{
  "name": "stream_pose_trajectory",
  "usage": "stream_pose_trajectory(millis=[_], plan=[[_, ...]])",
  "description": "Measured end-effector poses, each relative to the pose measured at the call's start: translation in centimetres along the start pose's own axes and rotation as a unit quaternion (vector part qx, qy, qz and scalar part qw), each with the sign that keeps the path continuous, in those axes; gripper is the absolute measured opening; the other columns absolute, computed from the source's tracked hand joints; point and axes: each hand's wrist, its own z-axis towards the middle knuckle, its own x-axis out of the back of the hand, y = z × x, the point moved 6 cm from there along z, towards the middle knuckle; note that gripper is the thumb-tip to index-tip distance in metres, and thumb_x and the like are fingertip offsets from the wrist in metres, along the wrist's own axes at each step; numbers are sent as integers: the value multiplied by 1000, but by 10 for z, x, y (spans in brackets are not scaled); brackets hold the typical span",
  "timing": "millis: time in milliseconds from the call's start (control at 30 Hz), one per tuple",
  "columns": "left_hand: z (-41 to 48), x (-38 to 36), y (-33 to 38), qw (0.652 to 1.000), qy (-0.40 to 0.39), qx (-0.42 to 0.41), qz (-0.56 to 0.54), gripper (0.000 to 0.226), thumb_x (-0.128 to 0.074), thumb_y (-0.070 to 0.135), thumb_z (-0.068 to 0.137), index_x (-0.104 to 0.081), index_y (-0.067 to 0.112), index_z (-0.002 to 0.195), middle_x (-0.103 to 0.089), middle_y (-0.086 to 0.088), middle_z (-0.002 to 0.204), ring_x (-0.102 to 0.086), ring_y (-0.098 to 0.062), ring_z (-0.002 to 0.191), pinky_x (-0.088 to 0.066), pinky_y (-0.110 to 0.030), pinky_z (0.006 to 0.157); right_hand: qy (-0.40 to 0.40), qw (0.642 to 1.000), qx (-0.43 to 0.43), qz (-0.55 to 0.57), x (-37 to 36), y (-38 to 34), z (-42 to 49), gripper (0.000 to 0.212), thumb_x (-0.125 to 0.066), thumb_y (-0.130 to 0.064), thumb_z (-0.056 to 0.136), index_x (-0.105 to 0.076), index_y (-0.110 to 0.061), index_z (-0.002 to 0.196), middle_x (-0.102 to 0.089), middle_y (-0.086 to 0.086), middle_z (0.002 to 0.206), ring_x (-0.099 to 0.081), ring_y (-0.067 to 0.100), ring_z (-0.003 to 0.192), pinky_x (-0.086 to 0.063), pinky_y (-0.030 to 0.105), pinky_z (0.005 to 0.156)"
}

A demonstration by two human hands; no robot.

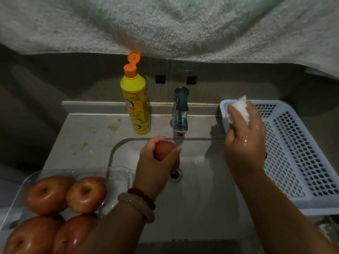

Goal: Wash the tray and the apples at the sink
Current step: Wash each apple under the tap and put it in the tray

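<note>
The left hand (157,162) grips an apple (164,148) over the sink (201,180). The right hand (244,136) clutches a white wad (238,109) above the basket (302,153).

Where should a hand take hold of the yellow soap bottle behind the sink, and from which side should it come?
Grip the yellow soap bottle around its straight body, below the shoulder. It stands upright and its orange flip cap is open, so the top gives a poor hold. Come from the front left: the faucet stands close on its right, and the left hand holds an apple in front.
</note>
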Motion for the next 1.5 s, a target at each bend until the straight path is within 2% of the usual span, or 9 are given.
stream_pose_trajectory(millis=[167,367,667,833,967,1133,1267,1400,1500], plan=[[-9,3,15,996,-13,-12,-85,47,-74,39,74,-49,46,113,-44,25,110,-54,-5,95,-56,-27,75,0,968,-42,247,30,-34,-21,53,-55,-14,95,-37,-28,142,-42,5,142,-48,-7,116,-46,9,90],[-15,2,28,991,-15,-50,-127,45,-64,58,57,-57,57,102,-56,28,105,-62,-1,95,-59,-35,78,-108,742,-280,600,-5,-57,-51,38,-70,-30,70,-67,-52,101,-69,-15,111,-65,10,109,-54,33,86],[-22,6,29,993,10,-58,-103,46,-64,56,61,-53,52,106,-53,24,109,-59,9,91,-57,-28,75,-141,658,-336,659,-29,-69,-62,58,-74,-40,59,-63,-34,115,-70,-2,109,-67,18,104,-55,37,85],[-21,14,34,995,25,-73,-70,52,-55,63,58,-50,51,108,-50,19,115,-58,-2,96,-53,-13,66,-54,770,-255,582,-10,-59,-53,20,-71,-23,84,-70,-36,99,-71,-9,96,-68,12,95,-54,38,84],[-21,12,32,990,4,-72,-122,41,-54,64,66,-53,57,106,-57,14,115,-62,-12,101,-58,-33,75,-159,881,-80,439,-12,-83,-51,34,-57,-47,88,-56,-44,122,-57,-11,131,-56,5,118,-53,32,93],[-34,13,39,986,29,-136,-90,39,-43,59,79,-50,44,114,-54,38,110,-56,9,104,-51,-11,69,-103,891,-102,429,-14,-90,-49,31,-48,-52,87,-64,-33,106,-67,-11,104,-63,-1,96,-52,16,75],[-37,6,48,984,23,-176,-4,39,-43,60,80,-42,53,118,-43,38,117,-48,13,108,-46,-5,77,-158,787,-310,510,-36,-73,-50,28,-53,-49,86,-65,-28,99,-67,-5,94,-67,15,88,-55,27,57],[-23,4,51,987,-12,-108,-116,34,-45,55,86,-56,46,116,-61,25,111,-58,5,102,-51,-12,77,-40,923,-29,381,-9,-93,-55,35,-43,-43,98,-62,-19,115,-63,-5,117,-60,6,109,-52,29,89],[-17,8,55,985,-25,-109,-129,30,-49,39,93,-62,25,116,-68,6,109,-63,-3,98,-51,-18,77,-15,940,138,311,-5,-106,-67,33,-41,-34,101,-57,-14,122,-53,-3,130,-52,15,123,-41,34,104]])
